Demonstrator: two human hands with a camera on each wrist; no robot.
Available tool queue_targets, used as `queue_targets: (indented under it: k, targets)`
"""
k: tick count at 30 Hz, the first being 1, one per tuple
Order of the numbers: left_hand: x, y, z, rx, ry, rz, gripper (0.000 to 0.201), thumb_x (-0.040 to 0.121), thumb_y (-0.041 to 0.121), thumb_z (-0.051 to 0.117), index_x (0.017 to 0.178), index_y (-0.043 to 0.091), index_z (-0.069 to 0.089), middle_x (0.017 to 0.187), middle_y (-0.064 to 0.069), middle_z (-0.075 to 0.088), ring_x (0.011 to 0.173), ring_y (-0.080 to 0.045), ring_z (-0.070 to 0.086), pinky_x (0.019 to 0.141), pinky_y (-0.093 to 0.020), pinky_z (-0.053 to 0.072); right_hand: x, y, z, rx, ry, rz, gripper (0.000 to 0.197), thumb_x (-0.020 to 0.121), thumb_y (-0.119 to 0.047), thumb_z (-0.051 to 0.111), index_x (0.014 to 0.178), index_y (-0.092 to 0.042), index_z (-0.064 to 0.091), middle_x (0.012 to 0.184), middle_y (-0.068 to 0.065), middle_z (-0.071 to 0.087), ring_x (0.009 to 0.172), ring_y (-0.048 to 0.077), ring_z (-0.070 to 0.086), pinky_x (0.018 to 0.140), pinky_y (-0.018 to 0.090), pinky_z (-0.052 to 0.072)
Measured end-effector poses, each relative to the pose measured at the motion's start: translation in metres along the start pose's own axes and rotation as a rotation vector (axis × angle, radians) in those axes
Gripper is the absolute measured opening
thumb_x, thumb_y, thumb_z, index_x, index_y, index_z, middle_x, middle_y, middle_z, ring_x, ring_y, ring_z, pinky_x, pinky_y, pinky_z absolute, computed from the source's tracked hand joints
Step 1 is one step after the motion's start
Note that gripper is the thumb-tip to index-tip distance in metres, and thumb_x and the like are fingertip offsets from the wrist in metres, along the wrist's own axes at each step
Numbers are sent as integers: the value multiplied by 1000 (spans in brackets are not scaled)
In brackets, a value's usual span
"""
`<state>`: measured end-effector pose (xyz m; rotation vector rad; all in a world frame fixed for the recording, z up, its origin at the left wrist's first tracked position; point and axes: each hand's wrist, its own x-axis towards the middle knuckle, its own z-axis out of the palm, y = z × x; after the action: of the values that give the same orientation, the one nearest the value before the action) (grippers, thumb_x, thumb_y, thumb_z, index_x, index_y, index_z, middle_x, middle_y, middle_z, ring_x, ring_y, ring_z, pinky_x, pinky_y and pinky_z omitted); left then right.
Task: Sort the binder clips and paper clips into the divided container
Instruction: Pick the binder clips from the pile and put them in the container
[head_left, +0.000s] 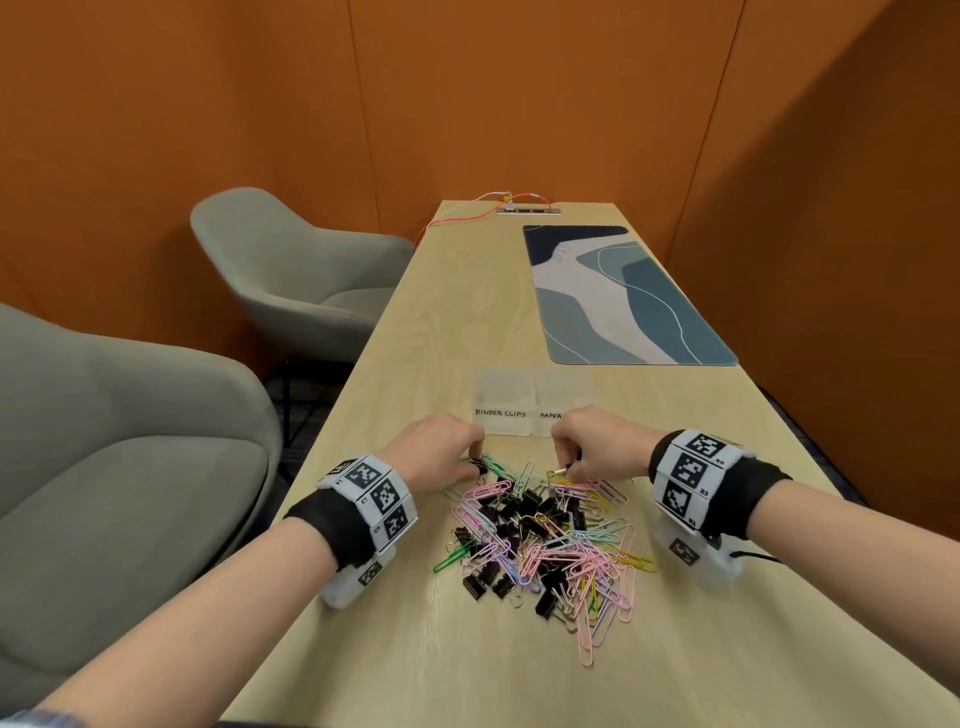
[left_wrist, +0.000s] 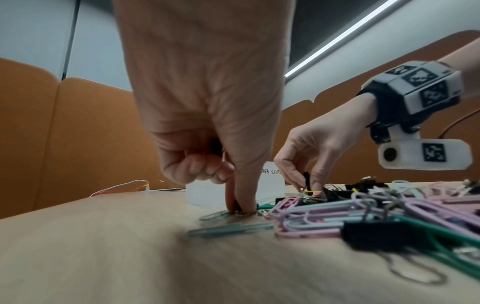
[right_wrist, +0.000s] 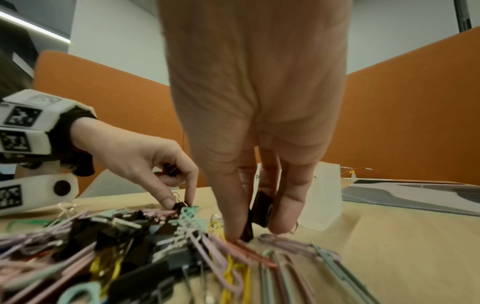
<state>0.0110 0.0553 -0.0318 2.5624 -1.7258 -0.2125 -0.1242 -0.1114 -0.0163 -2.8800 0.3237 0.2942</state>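
Head view: a mixed pile (head_left: 540, 535) of black binder clips and coloured paper clips lies on the table (head_left: 415, 649), nearer its left edge than its right. Just beyond it stands the clear container (head_left: 519, 402), its left cell labelled BINDER CLIPS; the right label is partly hidden by the right hand (head_left: 592, 441). The left hand (head_left: 436, 449) pinches a black clip (head_left: 479, 467) at the pile's far left rim; the right hand pinches another at the far right rim. Bare tabletop lies in front of the pile and to its right. A mat (head_left: 623, 296) lies farther off, apart from the container.

Left wrist view: thumb and forefinger (left_wrist: 242, 189) press down together on a small dark clip at the table, the other fingers curled in. Open wood spreads to the left, the pile to the right.

Right wrist view: the fingers (right_wrist: 285, 205) curl round a black binder clip (right_wrist: 259, 207), fingertips touching the pile's edge. The container wall (right_wrist: 324, 195) stands just behind; bare table lies to the right.
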Motion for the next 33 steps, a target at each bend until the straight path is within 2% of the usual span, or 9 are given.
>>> queue_targets:
  k: [3, 9, 14, 18, 21, 24, 27, 30, 33]
  targets:
    - [1, -2, -2, 28, 53, 47, 18, 92, 28, 54, 101, 16, 65, 102, -3, 66, 95, -21, 58, 74, -29, 39, 0, 3, -13, 96, 12, 30, 23, 74, -7, 71, 67, -19, 53, 68, -8, 54, 63, 9, 50, 53, 15, 37]
    - [5, -4, -38, -253, 98, -38, 15, 91, 24, 52, 86, 17, 64, 57, 9, 47, 57, -11, 44, 55, -26, 32, 11, 6, -56, 642, -54, 117, 17, 77, 6, 68, 75, -9, 60, 66, 7, 65, 49, 10, 64, 54, 17, 55]
    - [48, 5, -58, -363, 168, -228, 24, 90, 25, 48, 77, 10, 62, 62, 1, 51, 68, -21, 49, 50, -24, 30, 45, -7, -63, 1019, 158, 228, 14, 82, 10, 60, 78, -3, 60, 78, 15, 60, 66, 25, 65, 59, 24, 61]
    - [77, 8, -59, -304, 88, -329, 23, 85, 19, 53, 64, 10, 57, 59, -3, 50, 69, -25, 52, 51, -26, 40, 72, -14, -47, 909, 231, 308, 20, 83, 7, 58, 68, -6, 61, 71, 14, 61, 63, 23, 63, 62, 28, 60]
    - [86, 7, -59, -308, 25, -362, 13, 84, 17, 59, 80, 6, 62, 79, -10, 63, 81, -29, 64, 76, -34, 58, 78, -19, -46, 843, 214, 294, 8, 82, 3, 60, 80, 5, 67, 68, 12, 61, 63, 24, 63, 70, 31, 60]
    - [91, 5, -58, -417, -13, -373, 19, 84, 12, 61, 92, -4, 67, 85, -16, 69, 93, -31, 70, 87, -42, 58, 75, -20, -50, 803, 186, 276, 21, 84, 1, 57, 98, 14, 65, 78, 17, 63, 75, 29, 62, 82, 41, 58]
    - [90, 7, -59, -514, -39, -358, 24, 86, 11, 57, 100, -5, 68, 85, -18, 71, 92, -32, 72, 87, -44, 58, 64, -19, -53, 751, 206, 252, 22, 85, 0, 54, 100, 10, 67, 88, 18, 63, 79, 25, 61, 76, 38, 59]
    - [84, 11, -59, -570, -61, -318, 31, 93, 15, 44, 114, 2, 62, 103, -15, 64, 92, -30, 66, 88, -44, 57, 47, -19, -52, 663, 256, 205, 21, 85, -1, 53, 102, -3, 66, 88, 12, 62, 79, 21, 63, 69, 33, 60]
    - [72, 15, -59, -549, -55, -246, 36, 97, 18, 38, 125, 8, 58, 114, -9, 57, 105, -29, 59, 85, -37, 56, 21, -18, -46, 520, 191, 124, 17, 84, -3, 56, 96, -11, 64, 85, 6, 63, 72, 16, 62, 65, 29, 59]
